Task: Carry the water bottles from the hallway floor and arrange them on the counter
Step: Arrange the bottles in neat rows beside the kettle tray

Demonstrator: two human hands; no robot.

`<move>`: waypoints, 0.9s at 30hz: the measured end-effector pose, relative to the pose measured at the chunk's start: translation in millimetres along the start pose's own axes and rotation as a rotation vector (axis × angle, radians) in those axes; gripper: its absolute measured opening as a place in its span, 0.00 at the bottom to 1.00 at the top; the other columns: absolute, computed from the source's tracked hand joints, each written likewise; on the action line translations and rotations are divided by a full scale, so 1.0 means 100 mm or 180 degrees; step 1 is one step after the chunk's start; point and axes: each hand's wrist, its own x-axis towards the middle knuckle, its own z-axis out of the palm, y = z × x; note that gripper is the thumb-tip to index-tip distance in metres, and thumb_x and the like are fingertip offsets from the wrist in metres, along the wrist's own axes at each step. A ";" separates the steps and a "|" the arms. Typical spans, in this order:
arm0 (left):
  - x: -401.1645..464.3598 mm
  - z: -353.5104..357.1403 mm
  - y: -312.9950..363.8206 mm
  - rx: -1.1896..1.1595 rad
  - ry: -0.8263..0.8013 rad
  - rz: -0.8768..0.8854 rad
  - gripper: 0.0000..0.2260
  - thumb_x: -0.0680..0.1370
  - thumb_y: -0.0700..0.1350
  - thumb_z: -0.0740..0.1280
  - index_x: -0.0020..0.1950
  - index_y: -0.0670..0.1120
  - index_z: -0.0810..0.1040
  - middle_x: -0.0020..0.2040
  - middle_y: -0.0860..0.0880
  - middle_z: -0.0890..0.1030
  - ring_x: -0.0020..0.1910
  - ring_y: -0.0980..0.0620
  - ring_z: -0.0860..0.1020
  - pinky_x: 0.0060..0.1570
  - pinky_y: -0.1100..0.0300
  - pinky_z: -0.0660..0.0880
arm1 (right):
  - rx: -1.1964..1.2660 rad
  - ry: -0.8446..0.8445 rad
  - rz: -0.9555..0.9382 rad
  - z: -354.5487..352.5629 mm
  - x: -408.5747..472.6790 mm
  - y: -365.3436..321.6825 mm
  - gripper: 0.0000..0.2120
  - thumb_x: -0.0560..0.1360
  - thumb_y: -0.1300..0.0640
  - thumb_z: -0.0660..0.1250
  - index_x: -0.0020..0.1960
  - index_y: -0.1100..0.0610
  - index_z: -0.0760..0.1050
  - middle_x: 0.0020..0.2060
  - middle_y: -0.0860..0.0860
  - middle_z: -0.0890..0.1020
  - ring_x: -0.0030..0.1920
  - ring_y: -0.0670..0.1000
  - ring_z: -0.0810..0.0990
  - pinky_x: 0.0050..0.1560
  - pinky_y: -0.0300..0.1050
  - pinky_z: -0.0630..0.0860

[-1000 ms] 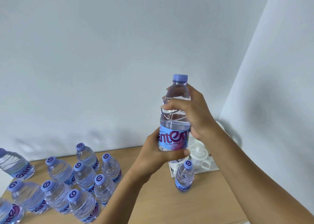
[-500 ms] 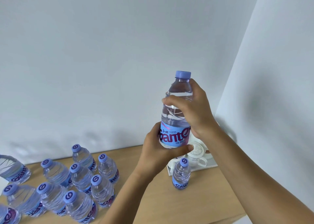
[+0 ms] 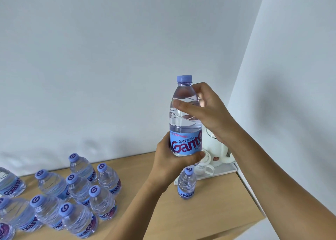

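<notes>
I hold one water bottle [image 3: 185, 123] upright in the air above the wooden counter [image 3: 214, 207]. It is clear, with a purple cap and a blue label. My left hand [image 3: 172, 159] grips its base and label from below. My right hand [image 3: 209, 112] grips its upper body, thumb across the front. A single bottle [image 3: 187, 184] stands on the counter just under them. Several more bottles [image 3: 80, 199] stand grouped at the counter's left.
A white tray [image 3: 227, 172] at the counter's back right carries a white kettle [image 3: 218, 152] and a mug [image 3: 204, 165]. White walls close the back and the right side. The counter's front right edge [image 3: 254, 223] drops off.
The held bottle has turned in my hands, so the label's lettering now faces me more fully. My right-hand fingers have shifted on its upper body. The view has drifted slightly.
</notes>
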 end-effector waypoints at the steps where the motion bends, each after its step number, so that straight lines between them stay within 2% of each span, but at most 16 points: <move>1: 0.02 0.02 -0.01 0.0020 0.0035 -0.0001 0.22 0.61 0.43 0.81 0.51 0.48 0.79 0.44 0.49 0.85 0.41 0.52 0.84 0.38 0.64 0.79 | -0.0077 0.0046 0.0030 -0.04 -0.01 0.00 0.27 0.63 0.43 0.78 0.57 0.52 0.75 0.55 0.45 0.84 0.54 0.49 0.84 0.57 0.53 0.80; 4: 0.06 0.12 -0.04 0.0068 0.0031 -0.0036 0.23 0.61 0.42 0.81 0.53 0.47 0.78 0.44 0.50 0.85 0.41 0.52 0.84 0.38 0.64 0.79 | -0.0170 0.0021 0.0114 -0.19 -0.05 0.01 0.23 0.66 0.46 0.78 0.57 0.51 0.78 0.54 0.48 0.84 0.55 0.50 0.83 0.61 0.57 0.78; 7: 0.09 0.22 -0.08 0.0126 -0.0033 -0.0103 0.25 0.62 0.41 0.82 0.55 0.49 0.77 0.45 0.51 0.85 0.43 0.53 0.84 0.39 0.64 0.79 | -0.0167 0.0171 -0.0058 -0.31 -0.10 0.06 0.17 0.68 0.53 0.78 0.55 0.54 0.81 0.49 0.50 0.86 0.51 0.52 0.85 0.58 0.57 0.80; 12: 0.13 0.32 -0.24 0.0413 -0.0514 -0.0349 0.29 0.64 0.44 0.82 0.61 0.51 0.73 0.53 0.54 0.83 0.52 0.56 0.82 0.51 0.58 0.80 | -0.0181 0.0210 -0.0120 -0.55 -0.22 0.28 0.11 0.71 0.60 0.76 0.53 0.56 0.82 0.47 0.50 0.87 0.47 0.49 0.85 0.52 0.51 0.82; 14: 0.12 0.40 -0.34 0.0498 -0.0594 -0.0414 0.29 0.65 0.44 0.81 0.62 0.53 0.73 0.54 0.55 0.82 0.52 0.59 0.81 0.51 0.62 0.79 | -0.0158 0.0200 -0.0047 -0.66 -0.28 0.41 0.11 0.71 0.61 0.76 0.53 0.55 0.83 0.46 0.49 0.87 0.47 0.48 0.85 0.50 0.47 0.82; 17: 0.10 0.55 -0.51 0.0598 -0.0386 -0.0449 0.28 0.64 0.42 0.81 0.59 0.54 0.74 0.54 0.54 0.80 0.49 0.64 0.79 0.46 0.70 0.76 | -0.0188 0.0143 0.0046 -0.79 -0.38 0.58 0.12 0.71 0.62 0.76 0.53 0.55 0.83 0.45 0.47 0.87 0.45 0.46 0.85 0.46 0.38 0.80; 21: 0.05 0.77 -0.80 0.0685 -0.0283 -0.0514 0.24 0.63 0.41 0.81 0.53 0.55 0.75 0.51 0.53 0.79 0.46 0.65 0.78 0.42 0.73 0.74 | -0.0252 0.0088 0.0272 -0.94 -0.50 0.83 0.12 0.71 0.63 0.76 0.53 0.57 0.82 0.46 0.49 0.87 0.47 0.49 0.85 0.51 0.42 0.80; 24: -0.02 0.93 -1.05 0.0714 -0.0174 -0.0541 0.24 0.63 0.39 0.81 0.50 0.56 0.75 0.48 0.54 0.80 0.44 0.68 0.78 0.39 0.75 0.73 | -0.0308 0.0039 0.0504 -1.06 -0.60 1.06 0.13 0.71 0.62 0.76 0.54 0.62 0.81 0.49 0.56 0.86 0.50 0.56 0.84 0.56 0.53 0.79; 25: -0.04 0.97 -1.15 0.0702 -0.0113 -0.0556 0.24 0.63 0.37 0.81 0.49 0.55 0.75 0.46 0.55 0.80 0.42 0.68 0.78 0.38 0.75 0.73 | -0.0334 0.0001 0.0573 -1.09 -0.64 1.16 0.14 0.70 0.62 0.77 0.54 0.63 0.80 0.49 0.57 0.85 0.48 0.55 0.84 0.57 0.54 0.78; 27: -0.10 1.04 -1.36 0.0716 -0.0012 -0.0643 0.24 0.62 0.35 0.81 0.50 0.52 0.75 0.46 0.54 0.82 0.41 0.67 0.79 0.39 0.72 0.74 | -0.0388 -0.0116 0.0680 -1.13 -0.72 1.34 0.14 0.70 0.61 0.77 0.54 0.63 0.80 0.42 0.52 0.84 0.42 0.47 0.80 0.51 0.51 0.77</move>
